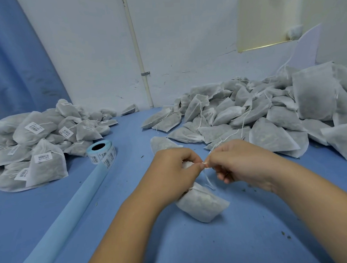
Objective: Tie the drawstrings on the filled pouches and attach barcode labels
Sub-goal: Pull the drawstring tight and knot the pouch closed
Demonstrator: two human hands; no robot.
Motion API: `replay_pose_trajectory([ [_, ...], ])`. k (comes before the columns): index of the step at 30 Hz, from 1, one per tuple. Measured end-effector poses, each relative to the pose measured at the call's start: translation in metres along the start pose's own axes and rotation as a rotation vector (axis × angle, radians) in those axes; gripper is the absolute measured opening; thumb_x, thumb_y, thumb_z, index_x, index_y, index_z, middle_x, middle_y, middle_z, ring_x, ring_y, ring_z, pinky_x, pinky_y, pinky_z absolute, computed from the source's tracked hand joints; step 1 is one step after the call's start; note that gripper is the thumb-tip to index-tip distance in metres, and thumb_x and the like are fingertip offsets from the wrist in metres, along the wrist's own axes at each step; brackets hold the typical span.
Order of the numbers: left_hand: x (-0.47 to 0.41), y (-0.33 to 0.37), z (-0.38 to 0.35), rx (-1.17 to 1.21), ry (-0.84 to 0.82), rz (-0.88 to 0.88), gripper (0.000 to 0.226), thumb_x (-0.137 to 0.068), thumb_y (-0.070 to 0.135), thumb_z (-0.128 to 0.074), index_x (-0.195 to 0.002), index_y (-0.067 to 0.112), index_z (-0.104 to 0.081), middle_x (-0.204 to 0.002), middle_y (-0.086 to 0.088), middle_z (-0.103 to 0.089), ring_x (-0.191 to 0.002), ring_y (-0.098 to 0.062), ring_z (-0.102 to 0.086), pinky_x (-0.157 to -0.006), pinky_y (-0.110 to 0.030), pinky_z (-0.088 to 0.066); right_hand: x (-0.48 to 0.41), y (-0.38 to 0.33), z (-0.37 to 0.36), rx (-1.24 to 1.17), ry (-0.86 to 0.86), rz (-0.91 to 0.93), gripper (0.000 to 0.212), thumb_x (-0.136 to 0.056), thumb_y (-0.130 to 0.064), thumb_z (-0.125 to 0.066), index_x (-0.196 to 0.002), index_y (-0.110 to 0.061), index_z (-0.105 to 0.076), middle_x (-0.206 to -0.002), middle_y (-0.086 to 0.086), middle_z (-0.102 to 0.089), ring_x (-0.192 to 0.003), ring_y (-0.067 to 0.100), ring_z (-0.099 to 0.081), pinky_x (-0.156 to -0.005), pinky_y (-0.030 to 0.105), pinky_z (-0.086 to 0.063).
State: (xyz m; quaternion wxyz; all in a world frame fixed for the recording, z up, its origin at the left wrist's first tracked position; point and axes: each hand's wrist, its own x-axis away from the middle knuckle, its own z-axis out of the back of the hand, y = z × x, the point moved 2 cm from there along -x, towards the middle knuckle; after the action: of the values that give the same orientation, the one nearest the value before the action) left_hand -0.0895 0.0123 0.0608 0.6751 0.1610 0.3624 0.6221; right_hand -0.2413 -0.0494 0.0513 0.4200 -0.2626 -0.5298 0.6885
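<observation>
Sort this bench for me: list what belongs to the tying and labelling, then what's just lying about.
Job: pouch being tied; its drawstring, pinched by left hand and right hand; label roll; unlabelled pile; labelled pile.

Lying about: blue backing strip; wall pipe; blue curtain.

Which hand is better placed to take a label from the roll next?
Probably the left hand: the roll lies to the left, nearer to it. The right hand would have to cross over the pouch. Both now pinch the drawstring.
</observation>
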Motion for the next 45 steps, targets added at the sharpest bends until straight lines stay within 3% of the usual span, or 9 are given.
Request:
replay_pose_trajectory([
  [5, -0.001, -0.003, 0.003, 0.213, -0.020, 0.105, 0.015, -0.086, 0.027, -0.073, -0.072, 0.025, -0.070, -0.050, 0.022, -0.052, -0.044, 0.003, -0.044, -0.047, -0.011, -0.037, 0.002, -0.003, 0.000, 0.007, 0.030, 0.052, 0.009, -0.080, -0.016, -0.063, -0.074, -0.010, -0.066, -0.057, 0.000, -0.052, -0.050, 0.011, -0.050, -0.053, 0.024, -0.043],
  [10, -0.001, -0.006, 0.003, 0.391, -0.129, 0.191, 0.019, -0.088, 0.025, -0.071, -0.070, 0.024, -0.071, -0.065, 0.007, -0.059, -0.050, -0.006, -0.046, -0.052, -0.017, -0.037, 0.003, -0.004, 0.002, 0.081, 0.087, 0.113, 0.014, -0.080, -0.025, -0.066, -0.069, -0.017, -0.070, -0.055, -0.003, -0.058, -0.055, 0.010, -0.054, -0.061, 0.027, -0.046],
  [14, 0.000, -0.005, 0.005, 0.520, -0.183, 0.203, 0.013, -0.081, 0.029, -0.073, -0.069, 0.024, -0.072, -0.064, 0.004, -0.058, -0.052, -0.010, -0.048, -0.049, -0.018, -0.038, 0.004, -0.005, 0.001, 0.114, 0.130, 0.145, 0.016, -0.076, -0.034, -0.066, -0.066, -0.022, -0.069, -0.054, -0.005, -0.059, -0.055, 0.010, -0.055, -0.065, 0.032, -0.048],
  [19, 0.000, -0.004, 0.005, 0.675, -0.191, 0.223, 0.009, -0.074, 0.027, -0.070, -0.070, 0.020, -0.074, -0.072, 0.001, -0.062, -0.051, -0.011, -0.047, -0.048, -0.021, -0.039, 0.005, -0.007, 0.000, 0.126, 0.174, 0.205, 0.019, -0.076, -0.037, -0.067, -0.067, -0.020, -0.067, -0.053, -0.010, -0.059, -0.052, 0.002, -0.055, -0.057, 0.022, -0.047],
  [22, 0.000, -0.003, 0.005, 0.701, -0.197, 0.231, 0.014, -0.078, 0.023, -0.070, -0.065, 0.019, -0.072, -0.061, 0.006, -0.059, -0.050, -0.011, -0.046, -0.047, -0.021, -0.038, 0.006, -0.011, 0.000, 0.100, 0.205, 0.284, 0.015, -0.076, -0.030, -0.071, -0.067, -0.021, -0.065, -0.052, -0.014, -0.057, -0.049, 0.000, -0.051, -0.050, 0.014, -0.041],
  [28, 0.001, 0.001, 0.003, 0.717, -0.172, 0.248, 0.027, -0.091, 0.011, -0.064, -0.065, 0.018, -0.071, -0.068, 0.003, -0.062, -0.052, -0.012, -0.045, -0.049, -0.023, -0.037, 0.007, -0.012, 0.000, 0.118, 0.246, 0.430, 0.015, -0.078, -0.011, -0.072, -0.070, -0.021, -0.063, -0.053, -0.016, -0.051, -0.051, 0.003, -0.042, -0.050, 0.017, -0.037],
  [37, 0.001, 0.000, 0.003, 0.712, -0.092, 0.276, 0.029, -0.090, 0.011, -0.064, -0.064, 0.020, -0.073, -0.067, 0.002, -0.064, -0.050, -0.010, -0.047, -0.047, -0.020, -0.039, 0.011, -0.013, -0.006, 0.243, 0.234, 0.527, 0.014, -0.074, -0.011, -0.065, -0.071, -0.026, -0.066, -0.067, -0.013, -0.062, -0.057, 0.004, -0.051, -0.055, 0.022, -0.044],
  [40, 0.000, -0.002, 0.002, 0.689, -0.063, 0.279, 0.024, -0.088, 0.014, -0.067, -0.065, 0.021, -0.073, -0.071, 0.001, -0.064, -0.051, -0.010, -0.048, -0.048, -0.021, -0.039, 0.010, -0.012, -0.004, 0.266, 0.272, 0.533, 0.013, -0.074, -0.013, -0.067, -0.070, -0.026, -0.066, -0.068, -0.018, -0.062, -0.055, 0.003, -0.051, -0.054, 0.017, -0.043],
  [45, 0.000, 0.001, 0.002, 0.660, -0.044, 0.277, 0.010, -0.072, 0.028, -0.069, -0.064, 0.023, -0.073, -0.071, 0.003, -0.065, -0.052, -0.009, -0.048, -0.050, -0.021, -0.039, 0.011, -0.013, -0.004, 0.286, 0.295, 0.527, 0.004, -0.071, -0.026, -0.068, -0.068, -0.027, -0.067, -0.068, -0.021, -0.063, -0.053, 0.001, -0.051, -0.054, 0.018, -0.044],
])
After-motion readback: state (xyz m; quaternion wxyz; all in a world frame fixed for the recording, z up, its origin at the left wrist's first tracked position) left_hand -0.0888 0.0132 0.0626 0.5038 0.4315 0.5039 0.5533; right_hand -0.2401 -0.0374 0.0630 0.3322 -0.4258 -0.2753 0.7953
